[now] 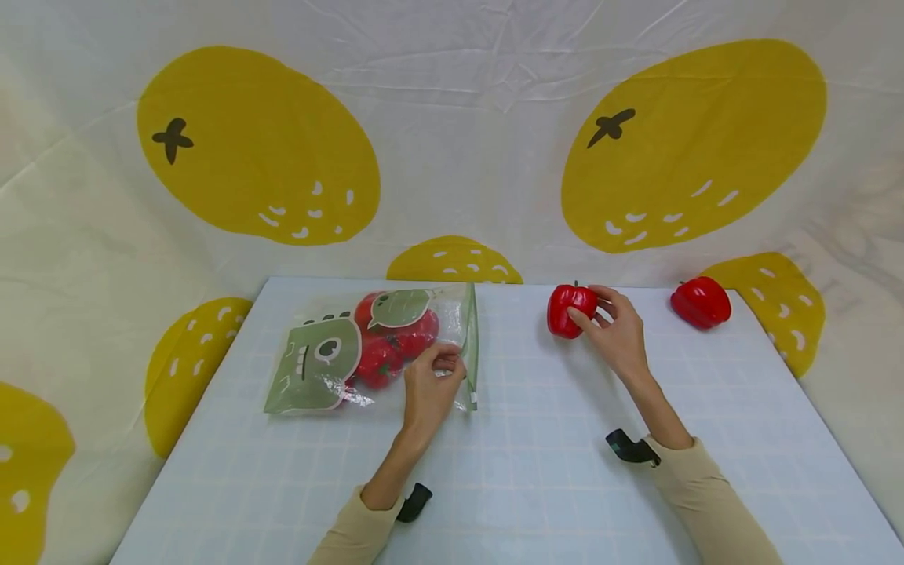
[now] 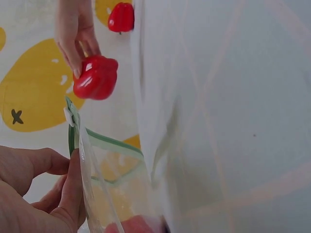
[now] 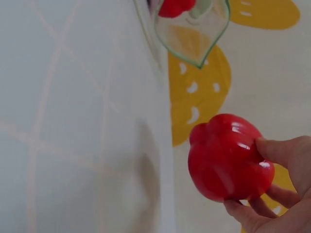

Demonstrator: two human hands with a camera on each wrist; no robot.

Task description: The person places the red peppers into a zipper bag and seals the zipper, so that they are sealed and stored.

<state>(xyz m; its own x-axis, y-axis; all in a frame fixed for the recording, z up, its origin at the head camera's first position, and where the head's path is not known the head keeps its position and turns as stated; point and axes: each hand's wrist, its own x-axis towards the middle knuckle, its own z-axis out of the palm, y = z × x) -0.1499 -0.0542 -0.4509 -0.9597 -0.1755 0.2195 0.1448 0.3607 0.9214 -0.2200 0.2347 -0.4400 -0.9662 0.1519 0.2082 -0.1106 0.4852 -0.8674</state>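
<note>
My left hand (image 1: 432, 384) pinches the rim of a clear zip bag (image 1: 459, 314) near its green zip edge. The bag lies on its side with a green dinosaur print, and several red bell peppers (image 1: 381, 357) show through the plastic. In the left wrist view the bag's mouth (image 2: 112, 141) gapes, with a white slider at one corner. To the right of the bag, my right hand (image 1: 617, 329) grips a shiny red bell pepper (image 1: 570, 311) between thumb and fingers. That pepper is held above the table, as the right wrist view shows.
Another red bell pepper (image 1: 701, 302) lies on its side near the table's back right corner. The table (image 1: 537, 471) has a pale checked cover. Behind it hangs a white cloth (image 1: 466, 157) with yellow fruit prints.
</note>
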